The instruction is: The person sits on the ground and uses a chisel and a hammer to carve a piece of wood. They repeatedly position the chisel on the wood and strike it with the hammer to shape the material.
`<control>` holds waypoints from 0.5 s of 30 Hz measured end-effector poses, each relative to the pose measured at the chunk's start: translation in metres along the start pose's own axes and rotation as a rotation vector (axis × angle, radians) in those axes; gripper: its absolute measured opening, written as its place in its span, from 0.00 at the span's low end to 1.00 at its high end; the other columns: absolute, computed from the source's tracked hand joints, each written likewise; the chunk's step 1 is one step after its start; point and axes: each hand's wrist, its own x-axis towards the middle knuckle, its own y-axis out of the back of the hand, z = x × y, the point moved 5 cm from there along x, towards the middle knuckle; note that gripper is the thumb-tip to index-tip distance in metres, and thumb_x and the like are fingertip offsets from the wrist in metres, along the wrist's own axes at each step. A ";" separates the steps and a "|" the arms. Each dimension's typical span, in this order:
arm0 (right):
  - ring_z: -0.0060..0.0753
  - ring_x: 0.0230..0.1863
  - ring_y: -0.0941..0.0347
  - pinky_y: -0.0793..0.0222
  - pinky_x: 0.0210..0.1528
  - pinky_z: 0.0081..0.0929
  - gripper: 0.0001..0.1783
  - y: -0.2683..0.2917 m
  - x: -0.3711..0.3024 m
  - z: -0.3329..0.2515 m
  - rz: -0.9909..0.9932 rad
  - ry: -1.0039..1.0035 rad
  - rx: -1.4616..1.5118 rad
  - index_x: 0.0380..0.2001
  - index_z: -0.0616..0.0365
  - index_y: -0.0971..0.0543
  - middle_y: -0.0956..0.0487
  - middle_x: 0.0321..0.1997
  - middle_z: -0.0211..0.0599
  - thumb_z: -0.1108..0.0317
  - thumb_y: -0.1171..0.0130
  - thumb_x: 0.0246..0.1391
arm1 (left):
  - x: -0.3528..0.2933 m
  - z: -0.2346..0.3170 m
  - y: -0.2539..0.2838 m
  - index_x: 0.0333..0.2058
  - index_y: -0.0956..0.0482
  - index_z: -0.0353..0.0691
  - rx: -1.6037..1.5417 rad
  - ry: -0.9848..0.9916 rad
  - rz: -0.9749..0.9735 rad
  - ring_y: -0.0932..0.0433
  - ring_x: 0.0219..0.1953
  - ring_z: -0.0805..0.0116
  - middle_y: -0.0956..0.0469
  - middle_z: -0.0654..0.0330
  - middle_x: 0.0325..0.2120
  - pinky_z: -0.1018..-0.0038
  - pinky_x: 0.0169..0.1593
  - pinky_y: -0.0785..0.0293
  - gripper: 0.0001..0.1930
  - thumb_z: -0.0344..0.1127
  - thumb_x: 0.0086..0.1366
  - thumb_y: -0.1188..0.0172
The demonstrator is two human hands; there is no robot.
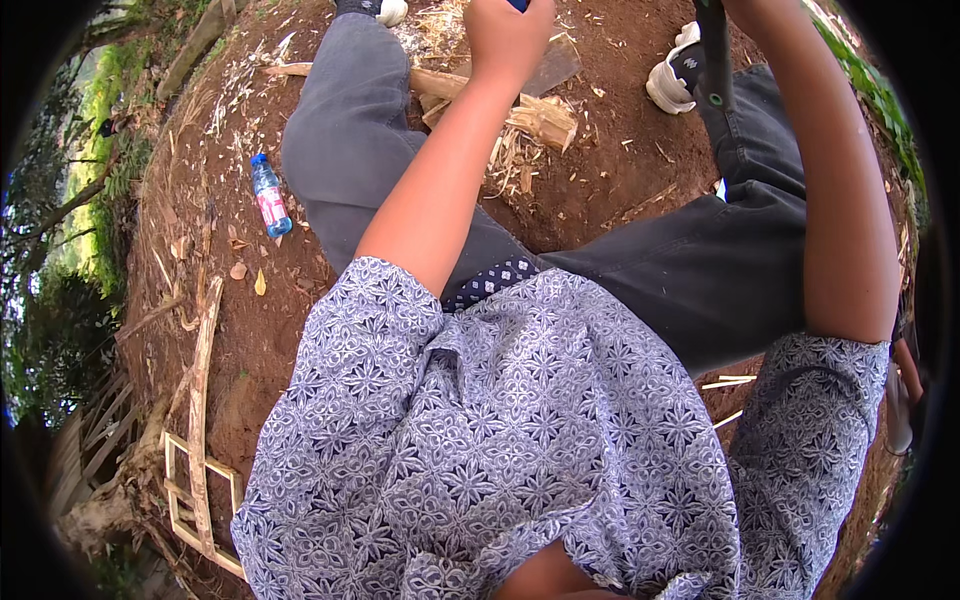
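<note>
My left hand [508, 40] is closed at the top edge, with a small bit of a dark blue thing [519, 4] showing by its fingers. The rest of that thing lies out of view. At the upper right, only the wrist side of my right hand [755, 10] shows. Against it is a dark grey handle [714, 70] with a green-rimmed hole near its lower end, hanging in front of my leg. The picture cuts off the tool's other end and my fingers. Below my left hand, split wood pieces [545, 122] lie on the soil between my legs.
Wood shavings [440, 30] litter the brown soil. A clear bottle with a blue cap [270, 195] lies left of my leg. Farther left are a long wood strip [201, 400] and a light wooden frame [172, 490]. Thin sticks [728, 382] lie beside my right thigh.
</note>
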 end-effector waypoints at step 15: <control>0.17 0.17 0.41 0.43 0.20 0.23 0.23 -0.015 -0.013 -0.023 -0.053 0.199 0.108 0.31 0.53 0.26 0.33 0.19 0.21 0.47 0.53 0.73 | 0.001 0.007 0.014 0.40 0.23 0.33 -0.021 -0.016 0.002 0.18 0.32 0.55 0.19 0.49 0.28 0.61 0.38 0.24 0.12 0.32 0.59 0.37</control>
